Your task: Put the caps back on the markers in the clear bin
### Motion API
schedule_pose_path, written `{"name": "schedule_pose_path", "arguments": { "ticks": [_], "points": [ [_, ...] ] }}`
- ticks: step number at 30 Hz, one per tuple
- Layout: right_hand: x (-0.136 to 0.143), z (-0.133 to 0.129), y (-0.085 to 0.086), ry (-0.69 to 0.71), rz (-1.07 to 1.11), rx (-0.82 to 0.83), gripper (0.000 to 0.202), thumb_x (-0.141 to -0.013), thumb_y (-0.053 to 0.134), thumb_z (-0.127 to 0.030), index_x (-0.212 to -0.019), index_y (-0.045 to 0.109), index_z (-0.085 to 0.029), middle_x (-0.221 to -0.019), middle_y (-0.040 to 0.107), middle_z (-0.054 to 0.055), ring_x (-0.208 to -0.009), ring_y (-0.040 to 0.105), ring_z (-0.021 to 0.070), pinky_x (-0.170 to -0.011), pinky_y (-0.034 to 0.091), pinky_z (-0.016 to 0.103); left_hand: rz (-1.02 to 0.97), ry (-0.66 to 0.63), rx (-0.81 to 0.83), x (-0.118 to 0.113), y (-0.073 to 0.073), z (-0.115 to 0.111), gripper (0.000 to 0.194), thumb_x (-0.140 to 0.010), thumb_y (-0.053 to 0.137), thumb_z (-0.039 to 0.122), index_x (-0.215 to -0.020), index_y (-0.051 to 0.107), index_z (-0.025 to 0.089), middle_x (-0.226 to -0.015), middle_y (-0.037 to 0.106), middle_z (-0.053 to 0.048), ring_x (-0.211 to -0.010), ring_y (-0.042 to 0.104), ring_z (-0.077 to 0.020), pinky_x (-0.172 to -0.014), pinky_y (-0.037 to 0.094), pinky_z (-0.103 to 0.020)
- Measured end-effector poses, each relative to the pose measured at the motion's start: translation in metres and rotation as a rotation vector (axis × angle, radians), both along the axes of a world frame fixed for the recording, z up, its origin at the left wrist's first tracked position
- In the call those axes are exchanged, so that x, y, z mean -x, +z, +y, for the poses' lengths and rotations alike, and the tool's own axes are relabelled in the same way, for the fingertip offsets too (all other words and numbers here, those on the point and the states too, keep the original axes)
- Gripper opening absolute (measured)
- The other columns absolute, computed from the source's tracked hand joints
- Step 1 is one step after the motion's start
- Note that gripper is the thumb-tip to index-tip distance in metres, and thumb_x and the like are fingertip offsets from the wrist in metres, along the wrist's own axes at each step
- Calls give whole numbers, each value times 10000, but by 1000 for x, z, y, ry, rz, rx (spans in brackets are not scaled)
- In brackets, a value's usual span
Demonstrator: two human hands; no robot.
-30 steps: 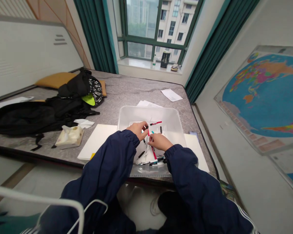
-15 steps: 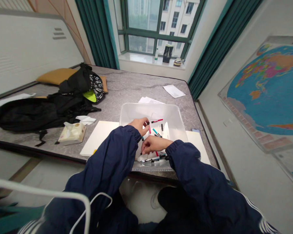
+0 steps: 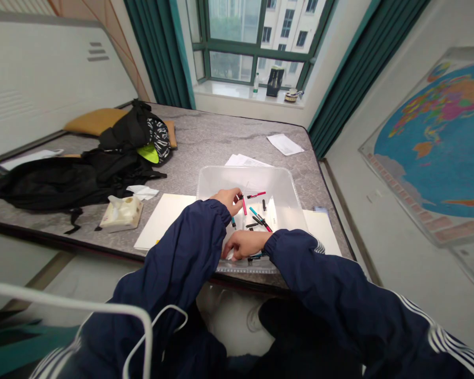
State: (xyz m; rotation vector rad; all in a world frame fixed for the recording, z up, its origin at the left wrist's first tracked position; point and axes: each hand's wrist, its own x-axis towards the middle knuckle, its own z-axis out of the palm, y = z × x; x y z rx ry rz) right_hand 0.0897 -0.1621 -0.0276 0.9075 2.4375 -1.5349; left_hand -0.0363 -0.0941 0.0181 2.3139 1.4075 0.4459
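Both my hands are inside a clear plastic bin (image 3: 290, 195). At the bin's left side, my left hand (image 3: 228, 200) has its fingers curled around the end of a small dark item, too small to name. A red pen (image 3: 244, 206) lies just beside its fingertips. Lower down, my right hand (image 3: 242, 245) reaches to the near left corner with its fingers pressed together, touching something whitish. Its fingertips are partly hidden. On the bin's floor are a red and black pen (image 3: 256, 195), a black cap (image 3: 264, 205), a blue pen (image 3: 255, 213) and several others.
Cream boards (image 3: 163, 218) lie left of the bin and partly under it. A tissue pack (image 3: 121, 213), a black backpack (image 3: 63, 179) and a patterned cap (image 3: 160, 139) are further left. Behind the bin lie papers (image 3: 286, 143). A white cable (image 3: 102, 310) crosses the lower left.
My right hand has moved slightly left and down toward the bin's near corner. Pens near the middle have shifted, with a red one now beside the blue one. The view has tilted a little.
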Motion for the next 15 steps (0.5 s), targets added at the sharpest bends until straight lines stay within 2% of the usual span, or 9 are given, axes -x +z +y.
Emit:
{"name": "schedule_pose_path", "arguments": {
  "ticks": [4, 7, 11, 15],
  "points": [
    [7, -3, -10, 62, 30, -254, 321, -729, 631, -27, -1005, 759, -132, -929, 744, 57, -750, 639, 134, -691, 441, 203, -18, -5, -11, 0, -3, 1, 231, -810, 575, 326, -996, 678, 234, -869, 746, -11, -705, 643, -172, -713, 471, -280],
    [10, -5, -13, 142, 26, -406, 294, -730, 621, -46, -968, 757, -149, -960, 743, 65, -821, 649, 165, -711, 430, 229, -61, 7, 7, 1, -3, 4, 223, -806, 579, 324, -982, 680, 231, -861, 749, -11, -696, 641, -166, -696, 468, -273],
    [13, -7, -5, 237, -55, -554, 265, -783, 604, -112, -989, 755, -179, -1012, 734, 79, -866, 656, 198, -683, 409, 267, -136, 41, 21, 2, -5, 11, 206, -800, 577, 317, -953, 677, 222, -855, 751, -11, -654, 628, -151, -678, 464, -270],
    [16, -9, 3, 288, -139, -603, 286, -798, 589, -143, -1029, 751, -185, -1048, 728, 95, -866, 662, 207, -660, 400, 278, -173, 25, 34, 2, -11, 19, 199, -797, 578, 316, -934, 677, 211, -838, 748, -19, -625, 623, -140, -669, 465, -264]
  ]
}}
